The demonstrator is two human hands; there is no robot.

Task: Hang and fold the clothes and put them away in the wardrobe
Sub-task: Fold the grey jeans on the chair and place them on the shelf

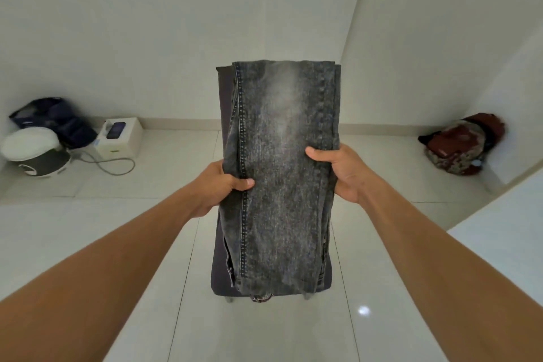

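Note:
A pair of grey washed jeans, folded lengthwise into a long strip, is held out in front of me at the centre of the head view. My left hand grips its left edge, thumb on top of the denim. My right hand grips the right edge at about the same height, thumb over the front. Under the jeans lies a dark folded garment, seen along the left side and at the bottom. The wardrobe is not in view.
A dark chair or stool leg shows beneath the clothes. On the white tiled floor at the left stand a rice cooker, a white box and a dark bag. A reddish bundle of cloth lies at the right wall.

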